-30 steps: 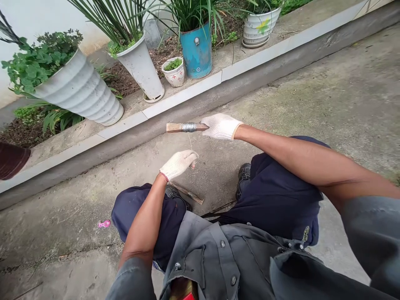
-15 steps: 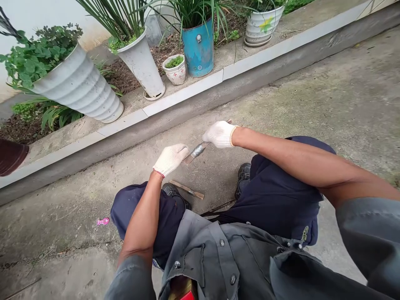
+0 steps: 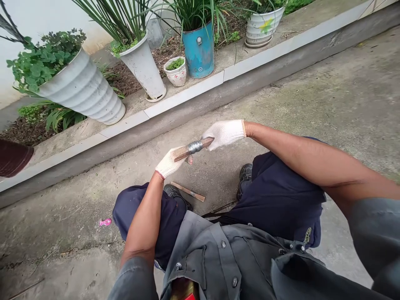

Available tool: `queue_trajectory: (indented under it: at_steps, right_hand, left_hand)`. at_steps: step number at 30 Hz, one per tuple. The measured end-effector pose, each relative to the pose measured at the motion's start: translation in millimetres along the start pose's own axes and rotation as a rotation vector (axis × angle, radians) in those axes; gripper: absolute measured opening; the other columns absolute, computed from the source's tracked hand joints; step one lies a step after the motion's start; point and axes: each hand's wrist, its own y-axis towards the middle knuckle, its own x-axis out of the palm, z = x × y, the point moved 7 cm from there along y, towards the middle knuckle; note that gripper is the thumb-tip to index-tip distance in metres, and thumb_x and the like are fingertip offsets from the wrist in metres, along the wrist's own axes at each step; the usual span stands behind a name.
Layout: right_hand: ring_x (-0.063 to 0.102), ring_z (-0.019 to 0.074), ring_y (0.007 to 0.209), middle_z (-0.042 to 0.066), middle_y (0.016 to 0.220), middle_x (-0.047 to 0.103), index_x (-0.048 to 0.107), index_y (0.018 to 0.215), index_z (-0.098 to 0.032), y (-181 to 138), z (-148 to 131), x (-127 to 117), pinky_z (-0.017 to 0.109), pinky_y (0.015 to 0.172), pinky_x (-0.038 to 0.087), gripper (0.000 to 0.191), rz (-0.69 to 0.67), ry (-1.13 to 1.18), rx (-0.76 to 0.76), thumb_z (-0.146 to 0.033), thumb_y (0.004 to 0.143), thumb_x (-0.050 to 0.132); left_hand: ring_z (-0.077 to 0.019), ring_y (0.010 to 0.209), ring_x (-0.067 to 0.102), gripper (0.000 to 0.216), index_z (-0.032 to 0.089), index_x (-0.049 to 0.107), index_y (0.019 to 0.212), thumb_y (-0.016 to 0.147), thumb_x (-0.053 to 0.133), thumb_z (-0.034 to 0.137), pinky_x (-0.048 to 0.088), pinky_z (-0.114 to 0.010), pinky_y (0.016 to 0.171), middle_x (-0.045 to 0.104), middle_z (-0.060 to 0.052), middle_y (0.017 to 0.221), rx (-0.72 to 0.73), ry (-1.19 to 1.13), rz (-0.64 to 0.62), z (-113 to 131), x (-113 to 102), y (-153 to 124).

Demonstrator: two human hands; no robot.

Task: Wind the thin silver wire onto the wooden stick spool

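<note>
Between my hands is a short wooden stick with a thick coil of silvery wire (image 3: 194, 146) wound round its middle. My left hand (image 3: 168, 163), in a white knit glove, is closed on the stick's left end, with a bare fingertip showing under the wood. Opposite it, my right hand (image 3: 227, 132), gloved in white too, pinches the right end. On the ground by my left shoe lies another thin wooden stick (image 3: 179, 186) with a little wire round it.
A low concrete ledge (image 3: 184, 88) runs across in front. On it stand a ribbed white pot (image 3: 86, 89), a tall white pot (image 3: 145, 68), a small pot (image 3: 177, 77) and a blue bucket (image 3: 200, 54), all with plants. A pink object (image 3: 105, 222) lies left of my knee.
The stick has turned closer to level, and its wooden left end now shows over my left glove. My right hand has shifted and rotated round the right end.
</note>
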Motion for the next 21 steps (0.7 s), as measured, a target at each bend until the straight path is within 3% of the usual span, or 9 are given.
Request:
queue_trajectory:
  at_steps: [3,6,9,11,14,16,21]
  right_hand:
    - [0.054,0.0139,0.069,0.0,0.077,0.065,0.07,0.097,-0.021,6.1,8.8,-9.3,0.027,0.064,0.032,0.024,0.124,-0.071,0.089,-0.04,0.084,0.066]
    - [0.061,0.0194,0.077,0.008,0.088,0.072,0.073,0.106,-0.021,9.2,22.8,-19.6,0.029,0.068,0.036,0.026,0.24,-0.191,0.265,-0.035,0.087,0.063]
    - [0.066,0.0263,0.086,0.015,0.097,0.074,0.074,0.112,-0.018,9.0,35.3,-25.5,0.035,0.074,0.041,0.029,0.271,-0.319,0.439,-0.024,0.086,0.064]
    - [0.067,0.0302,0.092,0.018,0.097,0.074,0.074,0.111,-0.017,10.2,38.7,-23.2,0.038,0.078,0.043,0.029,0.24,-0.362,0.484,-0.021,0.084,0.067]
    - [0.067,0.0336,0.098,0.019,0.094,0.073,0.075,0.104,-0.016,14.5,37.5,-9.6,0.043,0.083,0.043,0.024,0.144,-0.378,0.461,-0.019,0.081,0.07]
    - [0.067,0.0329,0.097,0.017,0.092,0.072,0.075,0.099,-0.017,16.9,33.4,4.2,0.044,0.084,0.043,0.021,0.047,-0.39,0.403,-0.016,0.079,0.07]
    - [0.061,0.0201,0.079,0.005,0.082,0.069,0.073,0.095,-0.022,8.5,12.8,25.9,0.032,0.073,0.039,0.019,-0.152,-0.31,0.126,-0.021,0.077,0.067]
  left_hand:
    - [-0.0196,0.084,0.07,0.04,0.019,0.07,0.087,0.103,0.045,0.045,0.054,-0.029,0.086,0.076,-0.005,0.083,-0.072,0.008,0.026,-2.7,9.1,1.9]
    - [-0.0194,0.09,0.07,0.043,0.02,0.071,0.082,0.104,0.04,0.041,0.051,-0.028,0.092,0.076,-0.003,0.085,-0.076,0.098,-0.029,3.0,21.2,2.9]
    - [-0.0189,0.087,0.068,0.042,0.021,0.068,0.076,0.103,0.041,0.04,0.049,-0.027,0.088,0.075,-0.002,0.081,-0.083,0.188,-0.093,7.0,29.2,1.9]
    - [-0.0183,0.081,0.067,0.038,0.021,0.07,0.083,0.102,0.044,0.041,0.049,-0.027,0.08,0.073,0.0,0.076,-0.115,0.199,-0.087,5.8,28.0,1.2]
    - [-0.0175,0.073,0.065,0.034,0.021,0.072,0.093,0.1,0.046,0.041,0.047,-0.026,0.073,0.069,0.002,0.069,-0.157,0.163,0.012,2.0,15.2,0.9]
    - [-0.017,0.071,0.064,0.034,0.02,0.072,0.091,0.1,0.046,0.041,0.046,-0.026,0.072,0.069,0.002,0.068,-0.153,0.169,0.081,0.8,3.7,0.7]
    - [-0.0171,0.074,0.064,0.034,0.02,0.068,0.08,0.099,0.046,0.038,0.045,-0.026,0.074,0.068,0.001,0.068,-0.13,0.22,0.203,-0.7,-22.5,-0.7]
